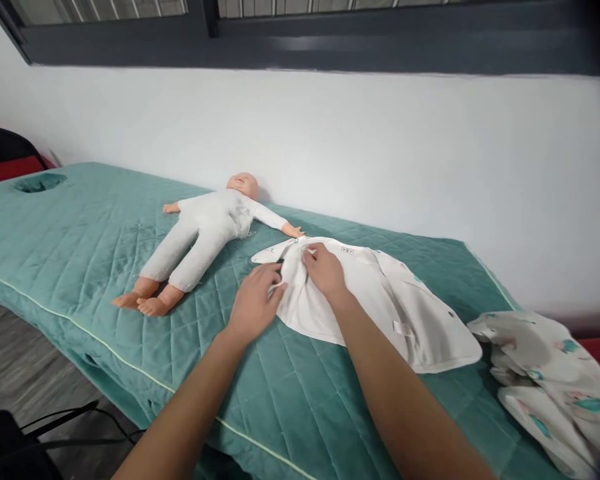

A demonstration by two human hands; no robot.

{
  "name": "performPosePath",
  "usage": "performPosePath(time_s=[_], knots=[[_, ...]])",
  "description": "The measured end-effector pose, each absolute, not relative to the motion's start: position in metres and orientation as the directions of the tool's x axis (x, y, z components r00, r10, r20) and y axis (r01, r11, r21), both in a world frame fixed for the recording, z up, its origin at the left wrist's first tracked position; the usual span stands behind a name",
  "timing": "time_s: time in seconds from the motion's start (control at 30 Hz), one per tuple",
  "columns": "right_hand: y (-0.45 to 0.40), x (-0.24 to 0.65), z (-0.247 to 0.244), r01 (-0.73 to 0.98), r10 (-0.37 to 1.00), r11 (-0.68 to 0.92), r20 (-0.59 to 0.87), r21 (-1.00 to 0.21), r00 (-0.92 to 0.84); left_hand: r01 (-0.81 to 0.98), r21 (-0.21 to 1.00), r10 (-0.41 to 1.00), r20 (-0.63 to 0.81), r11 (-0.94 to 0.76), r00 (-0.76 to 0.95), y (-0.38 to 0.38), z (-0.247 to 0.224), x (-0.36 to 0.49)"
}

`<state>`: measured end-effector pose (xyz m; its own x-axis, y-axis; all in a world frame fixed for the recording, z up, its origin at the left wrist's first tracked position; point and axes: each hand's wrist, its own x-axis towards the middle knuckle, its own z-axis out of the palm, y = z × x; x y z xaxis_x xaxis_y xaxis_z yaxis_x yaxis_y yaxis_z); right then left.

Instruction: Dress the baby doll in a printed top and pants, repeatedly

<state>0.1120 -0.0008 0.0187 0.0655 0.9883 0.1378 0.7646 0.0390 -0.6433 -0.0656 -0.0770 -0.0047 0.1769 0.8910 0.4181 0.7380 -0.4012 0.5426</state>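
A white baby shirt [365,287] with small coloured prints lies spread out, its plain inner side mostly facing up. At its left edge, my left hand [255,299] has its thumb and fingers curled around the cloth. My right hand [326,270] pinches the fabric near the top edge, left of the small label; its fingertips partly cover what they grip. Just beyond the shirt, a baby doll [213,213] with a white cloth body rests on its back, arms spread. One doll hand almost touches the shirt's upper edge.
Green quilted bedding [105,220] covers the bed, which has a round hole [40,182] at the far left. A crumpled printed baby garment [555,380] lies at the right. Behind stands a white wall [380,147] under a dark window frame. Black cables [80,427] hang at lower left.
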Motion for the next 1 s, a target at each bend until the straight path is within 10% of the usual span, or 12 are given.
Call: performPosePath(time_s=[0.33,0.73,1.0], knots=[[-0.012,0.118,0.007,0.728,0.989,0.126,0.145,-0.674,-0.037,0.833,0.425,0.884,0.442,-0.355,0.152,-0.017,-0.017,-0.075],[-0.008,0.121,0.003,0.716,0.987,0.151,0.144,-0.682,-0.070,0.812,0.573,0.888,0.312,0.109,-0.339,0.031,-0.003,-0.089],[-0.011,0.117,0.005,0.761,0.959,0.246,0.265,-0.600,-0.101,0.877,0.451,0.806,0.574,-0.164,-0.144,0.021,-0.003,-0.083]])
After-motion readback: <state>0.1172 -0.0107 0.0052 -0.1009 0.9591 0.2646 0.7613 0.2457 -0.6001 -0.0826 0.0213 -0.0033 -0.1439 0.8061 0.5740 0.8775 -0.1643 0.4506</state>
